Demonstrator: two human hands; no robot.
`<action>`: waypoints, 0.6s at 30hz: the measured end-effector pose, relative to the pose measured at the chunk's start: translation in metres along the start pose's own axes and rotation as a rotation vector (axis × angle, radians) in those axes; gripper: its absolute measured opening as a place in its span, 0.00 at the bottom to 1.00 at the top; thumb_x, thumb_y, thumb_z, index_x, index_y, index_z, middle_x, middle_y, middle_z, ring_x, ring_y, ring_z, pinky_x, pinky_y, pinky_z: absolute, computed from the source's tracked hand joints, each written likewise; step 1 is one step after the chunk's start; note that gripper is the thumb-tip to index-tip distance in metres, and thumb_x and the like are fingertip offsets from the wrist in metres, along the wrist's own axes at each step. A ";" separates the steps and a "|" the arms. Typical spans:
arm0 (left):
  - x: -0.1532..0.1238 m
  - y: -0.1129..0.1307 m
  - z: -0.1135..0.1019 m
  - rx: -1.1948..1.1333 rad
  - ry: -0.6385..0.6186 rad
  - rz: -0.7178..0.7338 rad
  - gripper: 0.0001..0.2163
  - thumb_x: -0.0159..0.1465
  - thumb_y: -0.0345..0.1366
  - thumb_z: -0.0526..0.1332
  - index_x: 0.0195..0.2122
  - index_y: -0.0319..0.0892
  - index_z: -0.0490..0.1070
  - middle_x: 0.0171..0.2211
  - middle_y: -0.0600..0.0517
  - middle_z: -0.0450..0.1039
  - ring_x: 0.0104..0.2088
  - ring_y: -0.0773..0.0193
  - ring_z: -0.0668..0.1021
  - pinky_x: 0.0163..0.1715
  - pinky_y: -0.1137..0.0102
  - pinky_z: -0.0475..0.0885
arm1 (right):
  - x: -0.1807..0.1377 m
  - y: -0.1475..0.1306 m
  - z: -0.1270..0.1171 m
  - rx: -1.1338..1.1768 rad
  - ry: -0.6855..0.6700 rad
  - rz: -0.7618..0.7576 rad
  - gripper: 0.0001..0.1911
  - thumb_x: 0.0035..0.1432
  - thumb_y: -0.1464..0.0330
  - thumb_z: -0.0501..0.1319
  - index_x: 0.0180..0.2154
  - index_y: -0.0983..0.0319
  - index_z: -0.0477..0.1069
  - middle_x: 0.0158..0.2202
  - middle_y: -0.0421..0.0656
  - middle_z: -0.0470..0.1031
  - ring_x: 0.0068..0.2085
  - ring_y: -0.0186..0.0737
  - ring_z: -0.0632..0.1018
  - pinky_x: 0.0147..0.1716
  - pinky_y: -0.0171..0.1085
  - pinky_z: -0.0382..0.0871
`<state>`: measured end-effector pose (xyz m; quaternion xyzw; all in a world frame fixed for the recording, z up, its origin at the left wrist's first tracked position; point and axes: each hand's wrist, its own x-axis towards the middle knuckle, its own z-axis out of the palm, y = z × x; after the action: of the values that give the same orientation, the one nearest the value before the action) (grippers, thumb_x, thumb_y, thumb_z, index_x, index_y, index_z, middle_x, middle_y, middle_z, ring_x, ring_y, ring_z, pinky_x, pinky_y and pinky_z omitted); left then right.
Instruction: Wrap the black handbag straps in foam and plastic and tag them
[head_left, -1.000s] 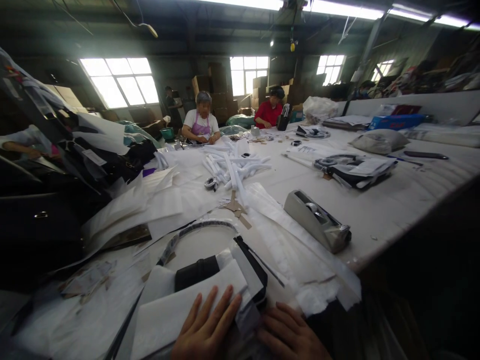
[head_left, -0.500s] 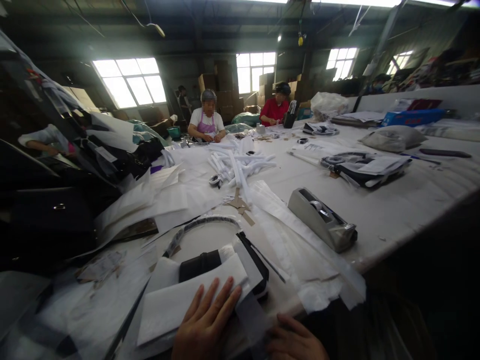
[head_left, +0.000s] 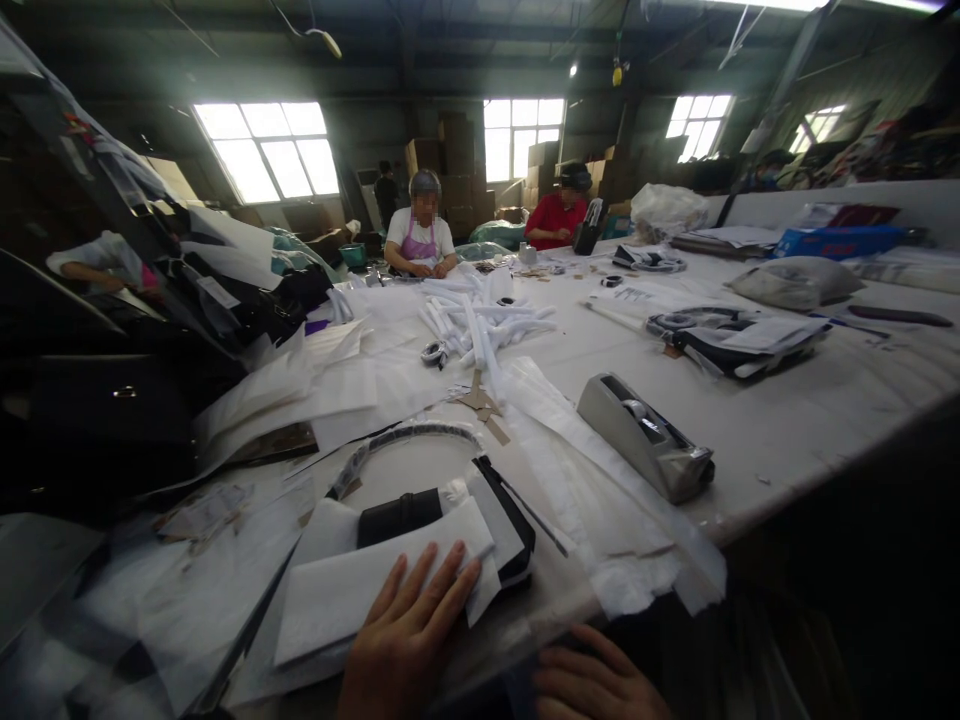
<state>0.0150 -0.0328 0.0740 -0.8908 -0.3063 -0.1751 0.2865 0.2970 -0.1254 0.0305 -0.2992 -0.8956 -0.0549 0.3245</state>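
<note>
1. Now the right hand [head_left: 600,675] has drawn back past the edge of the counter [head_left: 757,425]; fingers loosely curled, can't tell if pinching anything.
2. Left hand [head_left: 412,625] unchanged: fingers slightly spread, flat on white sheet [head_left: 356,595].
3. So only the left steadies the partly covered black bag [head_left: 401,516], on the counter near its edge.

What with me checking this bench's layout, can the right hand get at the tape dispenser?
Probably yes: only the table edge and low white sheets seem to lie between the right hand and the tape dispenser.
</note>
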 end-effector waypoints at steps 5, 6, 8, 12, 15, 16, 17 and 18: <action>-0.002 0.001 -0.001 0.010 0.007 0.000 0.22 0.69 0.32 0.53 0.65 0.49 0.61 0.64 0.57 0.65 0.58 0.57 0.75 0.61 0.60 0.67 | 0.024 0.008 0.013 -0.027 0.024 0.034 0.12 0.71 0.73 0.54 0.47 0.64 0.76 0.47 0.43 0.82 0.53 0.37 0.79 0.67 0.44 0.54; -0.002 0.001 -0.001 0.012 0.007 -0.003 0.22 0.69 0.32 0.53 0.65 0.50 0.61 0.64 0.57 0.65 0.58 0.57 0.74 0.60 0.60 0.68 | 0.029 0.008 0.013 0.006 0.038 0.031 0.11 0.70 0.74 0.54 0.44 0.64 0.76 0.44 0.42 0.83 0.50 0.36 0.81 0.66 0.43 0.57; -0.003 0.002 0.000 0.011 0.002 0.001 0.23 0.69 0.31 0.53 0.65 0.51 0.60 0.64 0.57 0.65 0.59 0.56 0.74 0.59 0.59 0.68 | 0.039 0.007 0.010 0.083 0.071 0.020 0.11 0.70 0.75 0.54 0.40 0.65 0.75 0.39 0.42 0.84 0.45 0.35 0.82 0.64 0.41 0.62; -0.001 0.003 -0.002 -0.060 0.045 -0.054 0.20 0.71 0.34 0.52 0.63 0.53 0.63 0.62 0.59 0.68 0.58 0.59 0.75 0.63 0.62 0.63 | 0.053 0.002 -0.003 0.108 0.089 -0.028 0.12 0.71 0.75 0.52 0.41 0.67 0.75 0.38 0.44 0.84 0.43 0.35 0.83 0.58 0.38 0.70; 0.004 0.003 -0.005 -0.103 0.076 -0.101 0.18 0.72 0.35 0.50 0.61 0.54 0.66 0.60 0.61 0.70 0.57 0.63 0.76 0.66 0.64 0.58 | 0.056 -0.001 -0.008 0.097 0.089 -0.038 0.13 0.71 0.74 0.52 0.41 0.66 0.75 0.37 0.43 0.85 0.41 0.33 0.84 0.55 0.34 0.73; 0.005 0.003 -0.006 -0.105 0.078 -0.102 0.18 0.72 0.35 0.50 0.60 0.54 0.67 0.60 0.61 0.71 0.56 0.63 0.76 0.66 0.65 0.58 | 0.057 -0.001 -0.009 0.094 0.088 -0.034 0.14 0.71 0.74 0.52 0.41 0.66 0.76 0.37 0.43 0.85 0.41 0.32 0.84 0.56 0.33 0.72; 0.006 0.003 -0.007 -0.106 0.079 -0.100 0.18 0.72 0.35 0.50 0.60 0.54 0.67 0.60 0.61 0.71 0.56 0.63 0.76 0.66 0.65 0.57 | 0.059 -0.001 -0.009 0.087 0.089 -0.031 0.14 0.71 0.74 0.51 0.40 0.65 0.76 0.37 0.42 0.85 0.41 0.32 0.84 0.57 0.33 0.71; 0.006 0.004 -0.008 -0.106 0.080 -0.100 0.18 0.72 0.35 0.50 0.60 0.54 0.67 0.60 0.61 0.71 0.56 0.63 0.76 0.66 0.65 0.57 | 0.061 -0.001 -0.010 0.070 0.101 -0.037 0.14 0.71 0.74 0.52 0.41 0.65 0.77 0.37 0.42 0.85 0.41 0.31 0.84 0.60 0.34 0.68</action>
<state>0.0208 -0.0373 0.0814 -0.8805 -0.3292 -0.2405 0.2419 0.2651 -0.0985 0.0757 -0.2679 -0.8848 -0.0445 0.3786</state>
